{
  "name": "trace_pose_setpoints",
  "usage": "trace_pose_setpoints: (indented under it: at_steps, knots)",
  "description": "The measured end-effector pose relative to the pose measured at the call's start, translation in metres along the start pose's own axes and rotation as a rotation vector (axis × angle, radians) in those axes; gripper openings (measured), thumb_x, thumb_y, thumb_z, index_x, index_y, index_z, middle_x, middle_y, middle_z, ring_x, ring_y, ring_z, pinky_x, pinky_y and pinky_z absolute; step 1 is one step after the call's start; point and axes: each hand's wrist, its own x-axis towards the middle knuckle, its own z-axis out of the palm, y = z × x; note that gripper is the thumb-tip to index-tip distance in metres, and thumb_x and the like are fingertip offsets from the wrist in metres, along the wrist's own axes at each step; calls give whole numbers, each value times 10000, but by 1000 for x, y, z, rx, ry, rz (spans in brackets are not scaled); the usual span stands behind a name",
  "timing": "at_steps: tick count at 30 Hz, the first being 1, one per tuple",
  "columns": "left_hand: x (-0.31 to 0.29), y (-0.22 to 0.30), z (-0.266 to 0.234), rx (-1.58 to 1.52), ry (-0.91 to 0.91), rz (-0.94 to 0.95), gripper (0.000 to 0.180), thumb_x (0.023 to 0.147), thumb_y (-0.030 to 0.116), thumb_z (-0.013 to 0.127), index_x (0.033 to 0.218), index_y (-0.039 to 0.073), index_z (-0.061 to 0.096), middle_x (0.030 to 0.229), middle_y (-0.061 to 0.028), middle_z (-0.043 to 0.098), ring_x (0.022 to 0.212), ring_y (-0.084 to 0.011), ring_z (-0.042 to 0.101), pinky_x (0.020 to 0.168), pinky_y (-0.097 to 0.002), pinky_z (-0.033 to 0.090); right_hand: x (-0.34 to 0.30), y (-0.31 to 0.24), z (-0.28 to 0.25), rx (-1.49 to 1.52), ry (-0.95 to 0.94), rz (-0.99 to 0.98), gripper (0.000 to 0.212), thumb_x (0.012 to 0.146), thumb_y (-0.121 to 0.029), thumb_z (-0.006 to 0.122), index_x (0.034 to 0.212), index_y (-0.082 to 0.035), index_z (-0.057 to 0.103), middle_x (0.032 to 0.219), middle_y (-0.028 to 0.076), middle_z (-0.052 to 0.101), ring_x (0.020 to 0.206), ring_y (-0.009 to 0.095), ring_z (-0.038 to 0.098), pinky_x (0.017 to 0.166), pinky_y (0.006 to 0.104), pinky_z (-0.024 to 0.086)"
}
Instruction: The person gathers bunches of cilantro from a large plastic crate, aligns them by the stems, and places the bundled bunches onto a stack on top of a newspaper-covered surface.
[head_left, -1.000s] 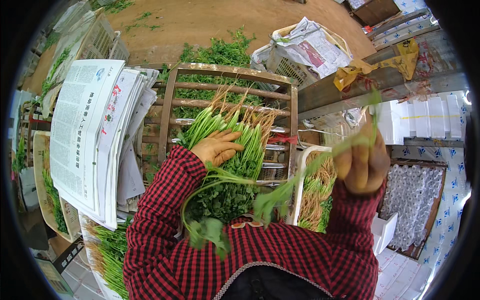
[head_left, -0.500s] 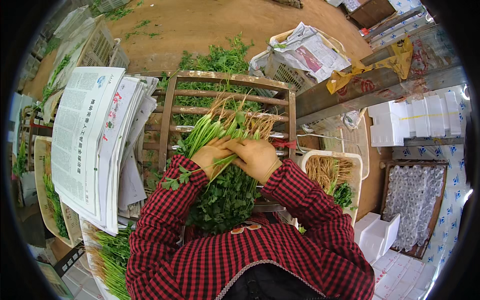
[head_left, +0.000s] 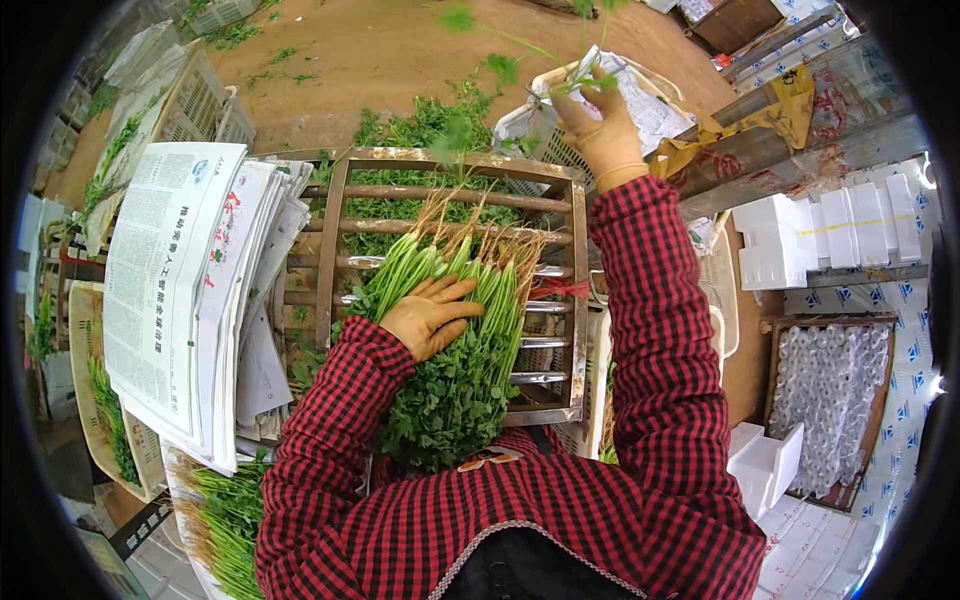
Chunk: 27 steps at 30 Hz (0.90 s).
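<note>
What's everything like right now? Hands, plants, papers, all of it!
Left hand: flat on the plant bunch.
Right hand: raised; blurry sprigs beside it, held or loose unclear.
Plant bunch: lying down, roots pointing away.
Slatted frame: partly covered.
Newspapers: stacked.
Floor greens: heaped.
Yellow strip: crumpled.
</note>
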Motion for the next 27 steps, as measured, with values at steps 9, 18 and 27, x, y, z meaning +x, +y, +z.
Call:
trace_pose_setpoints:
  at_steps: [9, 18, 27]
  knots:
    - [-13, -2, 7, 138, 26, -24, 367, 1029, 239, 576, 1395, 228, 597, 1610, -131, 430, 1482, -428, 377, 1231, -559, 293, -116, 27, 91, -97, -479, 429, 669, 953, -398, 736, 1451, -3, 530, 1103, 184, 699, 827, 193, 704, 699, 339, 582]
    - [-37, 31, -34, 252, 515, -549, 580, 898, 243, 753, 1421, 91, 553, 1517, -191, 517, 1435, -445, 423, 1220, -545, 306, -152, 81, 96, 214, -600, 324, 339, 966, -83, 707, 1296, -56, 636, 1096, 72, 703, 972, 171, 666, 891, 313, 539]
    - [-51, 40, 42, 505, 298, -611, 586, 966, 302, 686, 1491, 144, 479, 1616, -101, 393, 1507, -386, 309, 1199, -592, 282, -141, -26, 85, -89, -172, -381, 533, 890, -128, 733, 1400, -68, 594, 1239, 230, 686, 1136, 414, 655, 996, 494, 523]
